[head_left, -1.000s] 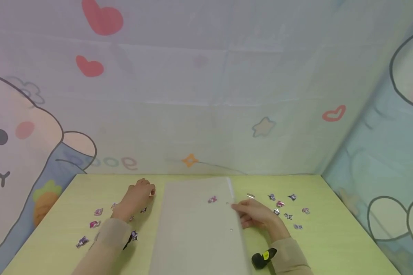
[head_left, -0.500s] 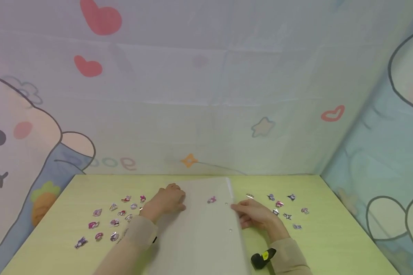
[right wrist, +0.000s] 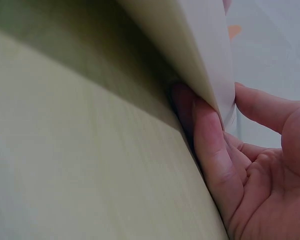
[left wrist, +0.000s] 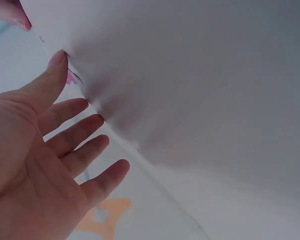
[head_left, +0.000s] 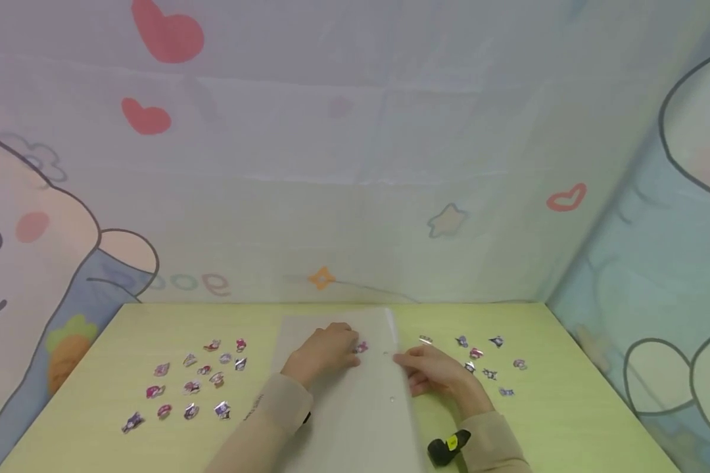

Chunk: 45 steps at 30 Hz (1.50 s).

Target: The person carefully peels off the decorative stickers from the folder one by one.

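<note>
A large white folder with two small round studs along its right side lies in the middle of the table. On its upper part is a small pink character sticker, partly behind my left hand. That hand's fingers are loosely extended, and its fingertips reach the folder's surface beside the sticker. In the left wrist view, the thumb and fingertips meet the white sheet, with the pink sticker between thumb and forefinger. My right hand pinches the folder's right edge, thumb on top and curled fingers beneath, which holds that edge above the table.
Several small character stickers are spread on the left of the yellowish table. Several more stickers lie at the right. A black wrist camera sits by the right sleeve. A printed cartoon curtain stands behind the table.
My left hand has moved rightward from the left-hand stickers, over the folder, to the pink sticker. My right hand has kept its grip on the folder's edge.
</note>
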Each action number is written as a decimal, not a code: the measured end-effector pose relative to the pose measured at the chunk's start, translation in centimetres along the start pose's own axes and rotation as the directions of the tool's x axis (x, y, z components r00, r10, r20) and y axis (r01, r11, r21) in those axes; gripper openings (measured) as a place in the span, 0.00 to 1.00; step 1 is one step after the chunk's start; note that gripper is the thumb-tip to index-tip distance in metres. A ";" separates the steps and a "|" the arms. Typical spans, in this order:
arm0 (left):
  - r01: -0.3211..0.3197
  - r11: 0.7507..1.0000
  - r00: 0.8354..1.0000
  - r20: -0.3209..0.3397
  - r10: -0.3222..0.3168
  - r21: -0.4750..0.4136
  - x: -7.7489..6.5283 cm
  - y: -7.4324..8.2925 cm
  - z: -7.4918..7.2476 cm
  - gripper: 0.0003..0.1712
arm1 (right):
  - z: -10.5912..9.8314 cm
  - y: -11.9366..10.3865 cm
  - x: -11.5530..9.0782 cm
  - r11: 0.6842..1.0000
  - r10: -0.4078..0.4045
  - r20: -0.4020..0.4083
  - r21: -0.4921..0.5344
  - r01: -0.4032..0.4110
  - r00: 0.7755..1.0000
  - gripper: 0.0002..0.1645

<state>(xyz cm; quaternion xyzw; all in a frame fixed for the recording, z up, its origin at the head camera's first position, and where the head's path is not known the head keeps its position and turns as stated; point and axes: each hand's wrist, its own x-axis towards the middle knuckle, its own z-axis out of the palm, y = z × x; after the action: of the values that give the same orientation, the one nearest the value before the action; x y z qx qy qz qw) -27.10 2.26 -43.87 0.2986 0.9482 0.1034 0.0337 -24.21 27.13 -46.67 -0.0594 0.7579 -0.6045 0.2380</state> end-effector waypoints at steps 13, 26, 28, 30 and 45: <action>0.005 0.985 1.000 -0.011 -0.007 -0.172 0.5 2.0 0.6 0.35 | 0.2 -0.2 -0.1 1.000 -0.001 0.001 0.006 0.001 1.000 0.23; -0.081 0.997 0.991 -0.109 0.081 -0.001 0.6 2.6 0.1 0.18 | 0.1 0.1 0.0 1.000 0.006 -0.014 0.008 -0.006 1.000 0.22; -0.077 0.997 0.989 -0.122 0.078 0.017 0.6 2.5 0.1 0.15 | 0.1 0.0 0.0 1.000 0.004 -0.016 0.011 -0.004 1.000 0.22; -0.071 0.997 0.989 -0.130 0.076 0.041 0.6 2.5 0.2 0.12 | 0.1 0.0 0.0 1.000 0.003 -0.015 0.010 -0.003 1.000 0.22; -0.064 0.992 0.978 -0.193 0.085 0.109 0.8 1.7 0.2 0.02 | 0.0 -0.2 -0.1 1.000 0.005 -0.010 -0.015 -0.006 1.000 0.22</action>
<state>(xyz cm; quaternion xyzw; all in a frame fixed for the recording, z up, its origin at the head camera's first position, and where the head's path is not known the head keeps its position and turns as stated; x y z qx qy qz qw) -26.80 4.13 -43.72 0.3236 0.9390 0.0848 -0.0795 -24.17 27.09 -46.48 -0.0562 0.7638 -0.5983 0.2355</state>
